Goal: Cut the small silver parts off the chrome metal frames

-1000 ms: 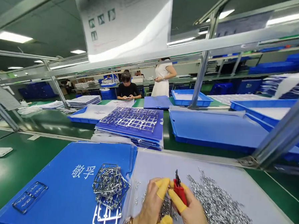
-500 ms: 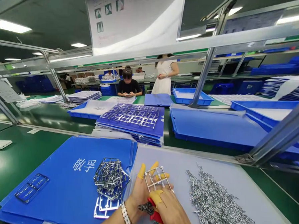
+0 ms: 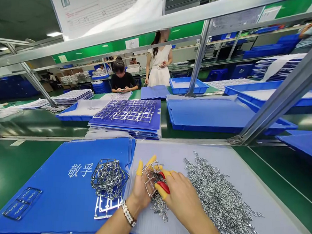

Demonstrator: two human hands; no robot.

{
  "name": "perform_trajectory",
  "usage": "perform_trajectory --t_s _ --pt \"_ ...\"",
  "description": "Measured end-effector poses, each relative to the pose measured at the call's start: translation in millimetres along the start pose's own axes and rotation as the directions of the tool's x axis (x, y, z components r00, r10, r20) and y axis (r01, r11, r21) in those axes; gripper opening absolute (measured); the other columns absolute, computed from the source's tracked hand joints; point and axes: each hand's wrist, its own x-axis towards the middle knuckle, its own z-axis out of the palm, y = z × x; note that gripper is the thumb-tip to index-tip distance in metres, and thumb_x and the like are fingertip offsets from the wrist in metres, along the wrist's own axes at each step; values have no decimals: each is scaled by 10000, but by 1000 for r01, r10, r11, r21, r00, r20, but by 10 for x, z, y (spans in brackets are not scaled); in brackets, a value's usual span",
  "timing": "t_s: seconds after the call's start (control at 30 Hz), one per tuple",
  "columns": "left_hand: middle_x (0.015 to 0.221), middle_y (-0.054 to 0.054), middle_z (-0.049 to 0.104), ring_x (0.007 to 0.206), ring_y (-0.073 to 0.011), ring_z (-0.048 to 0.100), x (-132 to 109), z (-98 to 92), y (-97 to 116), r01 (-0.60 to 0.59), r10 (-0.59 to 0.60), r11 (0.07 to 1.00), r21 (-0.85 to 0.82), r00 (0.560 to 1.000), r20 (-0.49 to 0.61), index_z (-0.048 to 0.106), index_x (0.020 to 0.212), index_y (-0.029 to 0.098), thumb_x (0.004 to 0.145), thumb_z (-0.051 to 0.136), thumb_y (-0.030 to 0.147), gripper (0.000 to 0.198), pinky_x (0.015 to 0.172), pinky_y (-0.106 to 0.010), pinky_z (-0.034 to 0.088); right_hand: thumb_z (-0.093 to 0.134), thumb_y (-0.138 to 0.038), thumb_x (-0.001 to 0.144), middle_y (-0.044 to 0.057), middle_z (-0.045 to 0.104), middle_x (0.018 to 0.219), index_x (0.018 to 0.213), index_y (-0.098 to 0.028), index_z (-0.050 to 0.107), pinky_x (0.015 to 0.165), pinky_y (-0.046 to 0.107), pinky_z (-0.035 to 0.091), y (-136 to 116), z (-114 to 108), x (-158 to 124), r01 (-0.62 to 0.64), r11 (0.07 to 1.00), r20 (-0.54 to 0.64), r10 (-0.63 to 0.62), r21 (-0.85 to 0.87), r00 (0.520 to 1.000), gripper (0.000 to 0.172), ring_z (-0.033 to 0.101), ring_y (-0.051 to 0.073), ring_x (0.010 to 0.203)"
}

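Observation:
My left hand (image 3: pixel 141 189) holds a small stamped metal frame (image 3: pixel 149 177), and yellow finger cots cover its fingertips. My right hand (image 3: pixel 180 198) grips red-handled side cutters (image 3: pixel 163 186), whose jaws are among the frame's bars. Under the hands lies a small heap of cut metal pieces (image 3: pixel 159 208). A much larger spread of similar pieces (image 3: pixel 219 199) covers the grey sheet (image 3: pixel 247 163) to the right. On a blue corrugated board (image 3: pixel 50 178) to my left sit a tangle of metal frames (image 3: pixel 109 177) and a flat metal frame (image 3: pixel 105 208).
Blue trays (image 3: pixel 189 85) and a blue-lidded crate (image 3: pixel 205 112) stand beyond an aluminium rail (image 3: pixel 150 26). A stack of frames on blue boards (image 3: pixel 126 115) lies ahead. A seated co-worker (image 3: pixel 121 80) and a standing person (image 3: pixel 159 61) are farther away.
My left hand has raised a metal frame, and the cutters have moved up from below it to its bars. The view has tilted, and a small heap now shows under my hands.

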Motion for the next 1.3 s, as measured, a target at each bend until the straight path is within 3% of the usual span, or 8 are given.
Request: perform_trajectory --t_s 0.17,0.37,0.6,0.87,1.13,1.3 --pt "959 -88 691 952 -249 615 43 -75 -39 -26 23 997 75 999 41 566 1269 160 887 464 520 535 920 -372 410 601 -366 851 96 668 975 1105 -191 628 767 412 454 -106 -90 53 -46 998 127 49 -31 991 310 609 291 918" --pt "1080 -99 670 1017 -262 593 76 -167 -62 -49 44 988 145 998 37 536 1318 170 875 470 530 575 955 -395 397 600 -377 849 93 667 962 1080 -191 631 756 387 438 -102 -148 42 -43 999 139 42 2 989 298 607 280 914" --pt "1164 -87 653 1097 -272 564 36 -125 -48 -92 82 952 293 996 46 524 1341 219 872 463 548 577 995 -396 373 601 -374 841 84 668 934 1035 -207 639 735 364 434 -81 -183 33 -45 999 135 43 9 990 258 609 266 895" --pt "1155 -103 654 1109 -277 554 54 -160 -62 -72 65 957 280 997 35 513 1347 183 865 470 560 613 974 -387 389 613 -301 836 83 664 892 988 -194 654 716 351 435 -160 -190 -10 -59 993 93 69 -106 993 190 619 256 850" --pt "1129 -111 648 962 -243 587 2 -80 -17 56 -65 983 176 997 42 563 1294 191 869 440 575 586 778 -345 479 572 -368 865 98 673 955 1058 -192 639 767 375 417 69 -184 -19 -128 981 23 133 -143 991 270 604 276 923" --pt "1130 -105 650 1018 -256 575 -5 -63 -23 56 -65 982 178 997 41 593 1256 183 879 429 562 559 810 -344 479 560 -384 871 104 676 967 1048 -190 642 759 371 418 89 -173 40 -135 984 55 142 -116 988 276 611 277 929"
